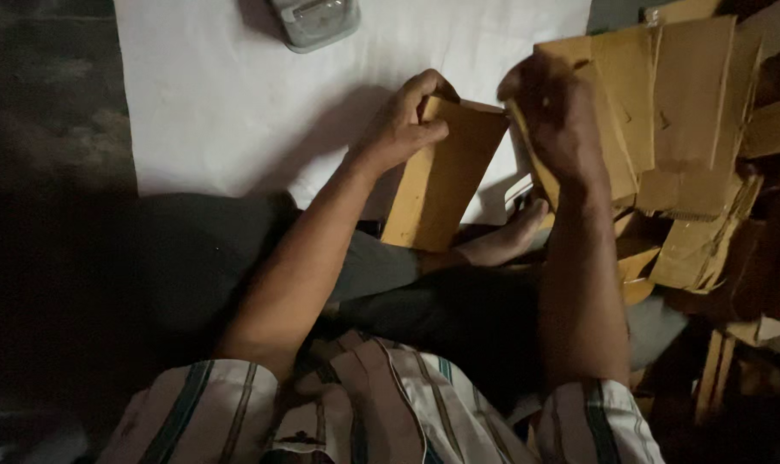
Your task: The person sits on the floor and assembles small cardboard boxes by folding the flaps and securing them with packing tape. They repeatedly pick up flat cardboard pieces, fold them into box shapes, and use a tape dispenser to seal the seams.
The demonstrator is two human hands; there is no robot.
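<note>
Dim floor-level work spot, lit mostly off one white sheet.

White sheet [235,94] spread flat on the floor, filling the upper middle of the view; it's the brightest surface, with soft shadows falling across its lower right part. Left of the sheet's edge: dark mottled floor [46,94], fading to near black toward the lower left corner. A small grey-green plastic container [314,19] sits at the sheet's top edge, cut off by the frame. Right side: loose heap of brown cardboard pieces [708,129], overlapping at mixed angles, running down into shadow at the lower right. Light weak overall, source not visible. No walls, windows or furniture in view.
</note>
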